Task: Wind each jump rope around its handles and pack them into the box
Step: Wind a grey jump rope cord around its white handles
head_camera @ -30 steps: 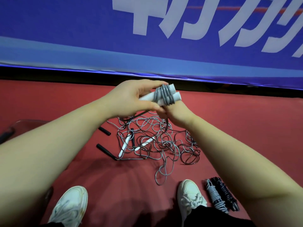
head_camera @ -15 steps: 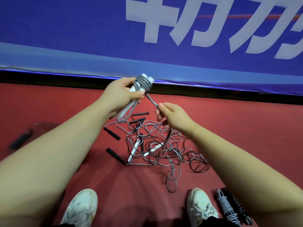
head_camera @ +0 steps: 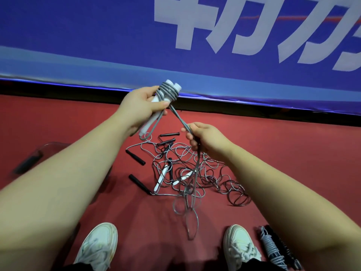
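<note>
My left hand grips two white handles held together, with several turns of grey rope wound around their upper ends. My right hand pinches the loose grey cord that runs taut from the winding down to the floor. Below lies a tangled pile of ropes with black handles and white handles. Two wound ropes, one grey and one black, lie beside my right shoe. The clear box shows partly behind my left forearm.
A blue banner with white letters stands along the far edge of the red floor. My white shoes rest at the bottom of the view, either side of the hanging cord.
My hands have drawn apart: the left lifted the handles upright, and the right slid down the cord away from the winding. The view has shifted slightly.
</note>
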Action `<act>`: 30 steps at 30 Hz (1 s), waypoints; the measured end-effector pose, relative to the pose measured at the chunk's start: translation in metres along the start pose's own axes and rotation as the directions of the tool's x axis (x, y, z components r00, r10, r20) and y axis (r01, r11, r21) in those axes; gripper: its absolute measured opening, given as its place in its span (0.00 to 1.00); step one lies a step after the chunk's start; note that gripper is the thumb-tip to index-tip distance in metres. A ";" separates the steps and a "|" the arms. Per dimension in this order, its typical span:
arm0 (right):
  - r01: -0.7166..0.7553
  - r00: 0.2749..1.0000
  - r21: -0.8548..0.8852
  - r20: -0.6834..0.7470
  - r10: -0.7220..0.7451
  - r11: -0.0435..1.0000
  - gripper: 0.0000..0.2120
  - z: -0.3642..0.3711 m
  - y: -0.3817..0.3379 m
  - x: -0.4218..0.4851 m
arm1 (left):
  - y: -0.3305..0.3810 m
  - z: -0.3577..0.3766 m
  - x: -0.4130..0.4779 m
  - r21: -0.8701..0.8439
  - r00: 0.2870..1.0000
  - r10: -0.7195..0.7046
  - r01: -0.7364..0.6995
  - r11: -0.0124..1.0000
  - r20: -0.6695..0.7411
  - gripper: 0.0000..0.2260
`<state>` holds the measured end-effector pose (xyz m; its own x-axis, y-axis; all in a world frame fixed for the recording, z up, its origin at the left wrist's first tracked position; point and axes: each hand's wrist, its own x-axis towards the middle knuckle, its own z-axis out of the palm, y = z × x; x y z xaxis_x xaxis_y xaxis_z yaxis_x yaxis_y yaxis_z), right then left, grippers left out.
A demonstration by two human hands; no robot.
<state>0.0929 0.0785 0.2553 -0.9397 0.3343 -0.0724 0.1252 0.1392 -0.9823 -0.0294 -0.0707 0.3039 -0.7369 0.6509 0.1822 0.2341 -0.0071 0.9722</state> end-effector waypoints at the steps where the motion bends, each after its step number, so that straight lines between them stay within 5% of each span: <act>1: 0.016 0.999 -0.011 0.029 -0.016 1.000 0.12 -0.004 0.008 0.000 | 0.004 -0.001 0.001 -0.011 1.000 0.015 -0.015 1.000 -0.008 0.12; 4: 0.055 0.995 -0.256 0.089 -0.033 0.965 0.10 -0.014 0.034 -0.002 | 0.016 -0.002 0.002 0.048 0.997 0.068 -0.067 0.997 -0.038 0.12; 5: 0.038 0.994 -0.459 0.109 0.014 0.888 0.10 -0.020 0.043 0.000 | 0.017 -0.002 0.002 0.069 0.996 0.072 -0.069 0.995 -0.047 0.12; 7: -0.063 0.980 -0.831 0.053 0.190 0.553 0.13 -0.037 0.056 0.010 | 0.018 -0.004 0.001 0.085 0.996 0.063 -0.058 0.995 -0.067 0.12; 9: -0.246 0.966 -0.873 -0.188 0.176 0.421 0.14 -0.052 0.053 0.019 | 0.017 -0.002 -0.001 0.114 0.996 0.066 -0.059 0.992 -0.060 0.12; 11: -0.324 0.876 -0.667 -0.480 -0.054 0.671 0.13 -0.065 0.030 0.024 | 0.016 0.000 -0.003 0.128 0.996 0.067 -0.059 0.990 -0.054 0.12; 12: -0.218 0.766 -0.588 -0.597 -0.237 0.779 0.13 -0.074 0.016 0.025 | 0.018 0.000 -0.003 0.095 0.997 0.059 -0.053 0.994 -0.058 0.11; 13: -0.099 0.669 -0.564 -0.647 -0.365 0.819 0.12 -0.085 0.003 0.026 | 0.021 0.000 -0.004 0.041 0.997 0.046 -0.043 0.998 -0.061 0.11; 14: -0.089 0.652 -0.569 -0.654 -0.385 0.817 0.12 -0.096 -0.003 0.028 | 0.023 -0.001 -0.003 -0.013 0.998 0.031 -0.032 0.999 -0.058 0.10; 16: -0.262 0.874 -0.668 -0.471 -0.123 0.697 0.10 -0.100 0.004 0.023 | 0.027 0.002 -0.003 -0.086 1.000 0.016 -0.018 0.996 -0.024 0.09; 17: -0.362 0.930 -0.704 -0.317 0.185 0.611 0.09 -0.093 0.016 0.015 | 0.028 0.006 -0.003 -0.082 1.000 0.018 -0.018 0.996 0.002 0.09; 18: -0.442 0.866 -0.714 -0.181 0.467 0.543 0.09 -0.085 0.029 0.009 | 0.028 0.011 -0.004 -0.035 0.999 0.029 -0.028 0.999 0.026 0.10; 20: -0.412 0.740 -0.798 -0.012 0.673 0.439 0.14 -0.069 0.039 0.001 | 0.025 0.023 -0.005 0.099 0.998 0.045 -0.050 0.994 0.050 0.12; 21: -0.339 0.761 -0.854 -0.001 0.649 0.396 0.16 -0.063 0.035 0.001 | 0.023 0.028 -0.005 0.143 0.998 0.048 -0.054 0.988 0.044 0.12; 22: -0.272 0.854 -0.879 -0.033 0.519 0.392 0.18 -0.062 0.030 0.005 | 0.022 0.030 -0.003 0.164 0.999 0.046 -0.051 0.985 0.028 0.12; 24: -0.206 0.976 -0.697 -0.094 0.198 0.686 0.25 -0.058 0.013 0.007 | 0.019 0.031 0.001 0.163 0.999 0.035 -0.034 0.986 -0.007 0.12; 26: -0.051 0.998 -0.340 -0.056 0.034 0.939 0.29 -0.039 0.000 0.002 | 0.015 0.029 0.005 0.154 1.000 0.020 -0.016 0.988 -0.023 0.13; 30: 0.198 0.946 -0.423 -0.154 -0.285 0.884 0.12 0.009 -0.009 0.005 | 0.012 0.033 0.007 0.165 0.999 0.027 -0.019 0.986 -0.044 0.15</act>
<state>0.0842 0.0710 0.2625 -0.8755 0.4203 0.2386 0.0594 0.5834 -0.8100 -0.0104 -0.0415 0.3121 -0.7579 0.6162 0.2143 0.3493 0.1058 0.9310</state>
